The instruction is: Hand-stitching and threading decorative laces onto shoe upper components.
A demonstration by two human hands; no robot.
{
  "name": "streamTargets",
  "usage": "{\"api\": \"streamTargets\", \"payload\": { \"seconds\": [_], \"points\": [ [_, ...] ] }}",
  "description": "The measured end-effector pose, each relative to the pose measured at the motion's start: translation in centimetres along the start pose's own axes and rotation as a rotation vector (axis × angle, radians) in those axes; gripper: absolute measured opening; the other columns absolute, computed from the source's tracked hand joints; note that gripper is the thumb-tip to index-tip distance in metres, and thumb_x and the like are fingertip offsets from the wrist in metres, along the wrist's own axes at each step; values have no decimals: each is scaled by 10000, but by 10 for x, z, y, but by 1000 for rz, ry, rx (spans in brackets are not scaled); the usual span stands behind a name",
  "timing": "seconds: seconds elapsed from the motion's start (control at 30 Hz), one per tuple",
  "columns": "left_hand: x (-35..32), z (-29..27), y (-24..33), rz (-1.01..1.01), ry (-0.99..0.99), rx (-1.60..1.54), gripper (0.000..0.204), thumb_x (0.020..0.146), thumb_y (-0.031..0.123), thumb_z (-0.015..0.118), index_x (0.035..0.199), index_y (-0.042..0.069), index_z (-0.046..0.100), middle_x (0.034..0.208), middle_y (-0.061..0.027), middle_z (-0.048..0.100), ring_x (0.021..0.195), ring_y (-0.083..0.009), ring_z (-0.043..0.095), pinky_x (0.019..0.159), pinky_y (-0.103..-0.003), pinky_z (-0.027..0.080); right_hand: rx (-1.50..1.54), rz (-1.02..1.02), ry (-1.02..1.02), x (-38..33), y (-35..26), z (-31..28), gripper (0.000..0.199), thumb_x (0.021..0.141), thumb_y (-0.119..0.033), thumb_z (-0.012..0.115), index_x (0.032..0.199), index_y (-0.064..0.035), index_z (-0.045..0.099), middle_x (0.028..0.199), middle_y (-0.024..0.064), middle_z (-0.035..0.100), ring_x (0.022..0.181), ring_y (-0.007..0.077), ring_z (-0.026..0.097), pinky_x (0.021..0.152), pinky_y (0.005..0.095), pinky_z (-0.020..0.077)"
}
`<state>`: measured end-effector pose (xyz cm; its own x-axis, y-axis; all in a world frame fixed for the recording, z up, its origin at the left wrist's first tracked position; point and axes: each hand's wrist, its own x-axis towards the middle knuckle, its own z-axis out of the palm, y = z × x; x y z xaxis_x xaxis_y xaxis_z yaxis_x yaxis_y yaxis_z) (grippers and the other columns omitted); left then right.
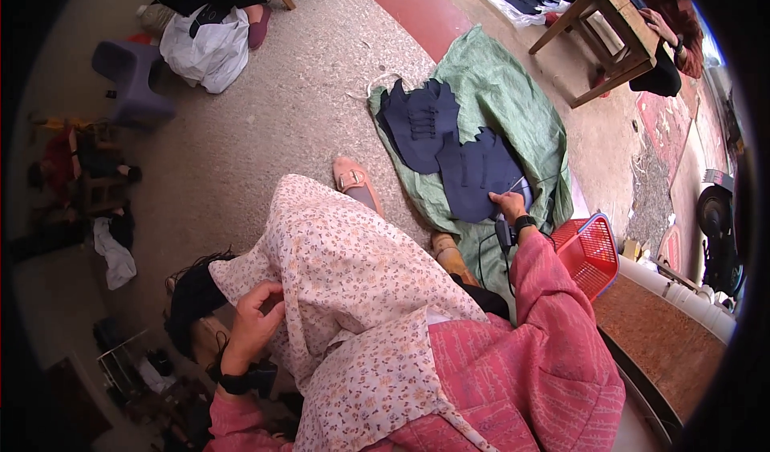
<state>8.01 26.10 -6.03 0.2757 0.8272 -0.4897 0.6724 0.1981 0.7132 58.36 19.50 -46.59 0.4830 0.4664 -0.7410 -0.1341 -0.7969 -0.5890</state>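
Note:
On a green woven sack (499, 75) spread over the floor lie several dark blue cut shoe uppers in two overlapping piles. The farther pile (419, 123) has lacing strips down its middle. At the lower edge of the nearer shoe upper (472, 171), the fingers of my right hand (510, 206) are closed on the piece. A thin, shiny metal thing (518, 185) shows just beyond these fingers; whether I hold it too I cannot tell. My left hand (257, 320) is raised beside the floral apron (353, 251), fingers curled together. Whatever they hold, if anything, is hidden.
A red plastic basket (589, 253) stands right of my right forearm. Beyond the sack, another person's hand (659, 27) rests at a wooden stool (597, 39). A purple stool (132, 83) and a white bag (210, 51) are at the far left. My shoe (353, 178) borders the sack.

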Motion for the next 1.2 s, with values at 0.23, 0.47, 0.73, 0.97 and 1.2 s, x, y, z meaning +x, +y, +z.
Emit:
{"api": "streamTargets", "payload": {
  "seconds": [0.23, 0.47, 0.73, 0.97, 1.2],
  "points": [
    [-38, -7, 57, 319, -263, -287, 253, 899, 130, 662, 1112, 1, 620, 1018, -57, 657, 921, -132, 595, 838, -282, 463, 619, 200, -602, -79, -109, -5, 321, 868, -349, 665, 675, -166, 486, 601, -34, 486, 438, 88, 315, 411, 239, 217],
    [-113, 34, 130, 1049, -714, -783, 367, 943, 17, 552, 1266, -144, 493, 1234, -300, 570, 1160, -441, 556, 975, -512, 455, 753, -548, -741, -334, -272, 11, 202, 1003, -226, 477, 861, -99, 544, 682, -23, 494, 526, 48, 384, 465, 208, 275],
    [-196, 67, 144, 370, -1380, -2043, 395, 1035, 84, 350, 1400, -52, 411, 1391, -197, 497, 1316, -239, 455, 1095, -325, 384, 86, -587, -915, -403, -237, 75, 153, 961, -208, 590, 860, -94, 582, 635, -77, 476, 513, 1, 338, 471, 184, 222],
    [-174, 74, 112, 1008, -1062, -1340, 438, 1044, 216, 396, 1409, -26, 418, 1458, -210, 417, 1357, -270, 414, 1088, -341, 378, -87, -843, -774, -389, -232, 100, 236, 957, -209, 629, 767, -82, 568, 671, -119, 459, 609, -20, 348, 520, 188, 262],
    [-93, 13, 60, 909, -172, -147, 243, 904, 106, 607, 1129, 18, 630, 1073, -129, 651, 1024, -298, 621, 899, -387, 487, 7, -502, -882, -373, -270, 66, 283, 941, -261, 649, 731, -132, 510, 606, -96, 406, 449, -20, 267, 414, 173, 167]
  ]
}}
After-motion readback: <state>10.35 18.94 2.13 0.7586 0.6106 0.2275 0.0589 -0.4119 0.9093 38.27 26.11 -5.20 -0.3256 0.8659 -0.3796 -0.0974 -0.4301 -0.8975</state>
